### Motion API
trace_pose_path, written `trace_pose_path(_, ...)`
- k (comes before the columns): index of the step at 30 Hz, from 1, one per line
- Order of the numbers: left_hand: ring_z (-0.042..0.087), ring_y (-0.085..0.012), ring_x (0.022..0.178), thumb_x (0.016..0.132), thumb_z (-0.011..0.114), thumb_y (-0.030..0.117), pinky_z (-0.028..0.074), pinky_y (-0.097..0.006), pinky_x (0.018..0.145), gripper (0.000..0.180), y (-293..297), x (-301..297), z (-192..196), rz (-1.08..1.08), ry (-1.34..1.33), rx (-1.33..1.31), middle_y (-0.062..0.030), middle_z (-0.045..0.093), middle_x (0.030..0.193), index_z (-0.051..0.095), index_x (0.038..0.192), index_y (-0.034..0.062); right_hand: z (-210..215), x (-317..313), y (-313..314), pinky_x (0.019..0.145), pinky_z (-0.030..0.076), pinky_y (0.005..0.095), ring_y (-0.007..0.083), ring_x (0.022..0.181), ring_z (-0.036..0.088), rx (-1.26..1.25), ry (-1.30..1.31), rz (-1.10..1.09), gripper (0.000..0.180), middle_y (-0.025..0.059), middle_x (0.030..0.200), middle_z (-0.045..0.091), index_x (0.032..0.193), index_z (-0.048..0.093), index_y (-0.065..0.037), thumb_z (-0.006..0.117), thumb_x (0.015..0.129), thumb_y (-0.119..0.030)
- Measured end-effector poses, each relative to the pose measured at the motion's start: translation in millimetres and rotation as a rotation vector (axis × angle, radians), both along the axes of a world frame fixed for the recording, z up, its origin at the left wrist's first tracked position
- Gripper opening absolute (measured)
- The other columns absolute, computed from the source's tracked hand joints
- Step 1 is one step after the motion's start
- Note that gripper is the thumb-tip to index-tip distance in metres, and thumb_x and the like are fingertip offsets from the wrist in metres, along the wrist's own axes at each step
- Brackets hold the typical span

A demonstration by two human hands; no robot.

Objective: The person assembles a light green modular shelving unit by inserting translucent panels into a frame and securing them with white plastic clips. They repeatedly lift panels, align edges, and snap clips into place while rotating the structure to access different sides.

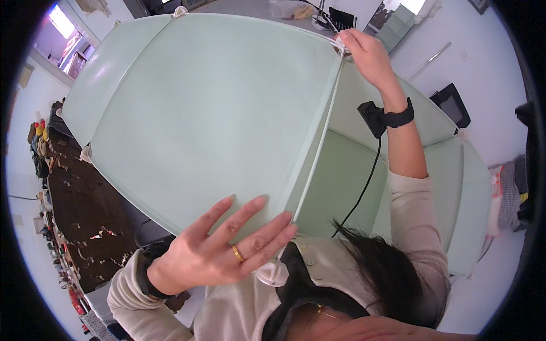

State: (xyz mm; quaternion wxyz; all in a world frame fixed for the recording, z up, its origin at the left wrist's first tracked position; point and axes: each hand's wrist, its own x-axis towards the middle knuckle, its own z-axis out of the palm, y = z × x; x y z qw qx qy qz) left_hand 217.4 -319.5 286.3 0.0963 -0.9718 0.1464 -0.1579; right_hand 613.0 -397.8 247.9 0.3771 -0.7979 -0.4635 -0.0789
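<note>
A pale green plastic panel (pixel 210 113), the top of a modular cube cabinet, fills most of the view. My left hand (pixel 227 247) lies flat and spread against the panel's near edge, next to a white round corner connector (pixel 273 274). My right hand (pixel 367 54) reaches to the far corner and pinches the white connector (pixel 341 46) there. On my right wrist sits a black band with a small black device (pixel 375 118) and a cable hanging down. More green panels (pixel 449 170) form the open compartment below my right arm.
A dark table (pixel 85 210) scattered with small bits lies at the left. A desk with a bag and cables (pixel 307 14) stands beyond the cabinet. A black chair back (pixel 452 105) and a heap of cloth (pixel 512 193) are at the right.
</note>
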Motion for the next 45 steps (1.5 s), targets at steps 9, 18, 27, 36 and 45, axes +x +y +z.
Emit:
trace_pose_path(9, 0.064, -0.0158, 0.100, 0.082, 0.066, 0.024, 0.053, -0.032, 0.079, 0.025, 8, -1, -1, 0.012, -0.059, -0.073, 0.0140, 0.059, 0.120, 0.066, 0.107, 0.0250, 1, -1, -9, 0.073, 0.046, 0.0327, 0.0223, 0.081, 0.062, -0.075, 0.021, 0.275, 0.038, 0.0083, 0.091, 0.065, 0.115, 0.054, -0.009, 0.058, 0.089, -0.036)
trace_pose_path(18, 0.064, -0.0177, 0.100, 0.082, 0.069, 0.026, 0.050, -0.035, 0.087, 0.026, 3, 4, -7, 0.065, -0.072, -0.136, 0.0147, 0.062, 0.116, 0.066, 0.107, 0.0293, 3, -3, -11, 0.072, 0.046, 0.0317, 0.0227, 0.080, 0.061, -0.086, 0.035, 0.326, 0.035, 0.0100, 0.092, 0.063, 0.114, 0.052, -0.006, 0.058, 0.091, -0.032)
trace_pose_path(27, 0.066, -0.0198, 0.098, 0.085, 0.065, 0.018, 0.051, -0.035, 0.087, 0.026, -13, 26, -1, 0.068, -0.045, -0.169, -0.0019, 0.067, 0.113, 0.065, 0.111, 0.0153, 0, -11, -11, 0.062, 0.045, 0.0402, 0.0341, 0.069, 0.061, 0.086, -0.092, 0.008, 0.026, 0.0123, 0.071, 0.063, 0.097, 0.060, -0.008, 0.047, 0.092, -0.031)
trace_pose_path(36, 0.065, -0.0208, 0.100, 0.087, 0.053, 0.011, 0.051, -0.035, 0.086, 0.028, -16, 40, 3, -0.048, -0.057, -0.083, -0.0061, 0.066, 0.113, 0.067, 0.111, 0.0067, -2, -3, -8, 0.062, 0.045, 0.0420, 0.0356, 0.069, 0.061, 0.102, -0.133, -0.127, 0.028, 0.0140, 0.071, 0.063, 0.095, 0.065, -0.012, 0.045, 0.092, -0.030)
trace_pose_path(45, 0.064, -0.0221, 0.101, 0.079, 0.056, 0.012, 0.053, -0.034, 0.081, 0.036, -16, 42, 0, -0.063, -0.123, -0.106, -0.0111, 0.063, 0.117, 0.064, 0.112, 0.0011, -10, 7, -7, 0.066, 0.045, 0.0456, 0.0402, 0.076, 0.061, 0.129, -0.262, -0.164, 0.029, 0.0186, 0.076, 0.063, 0.097, 0.064, -0.013, 0.043, 0.093, -0.033)
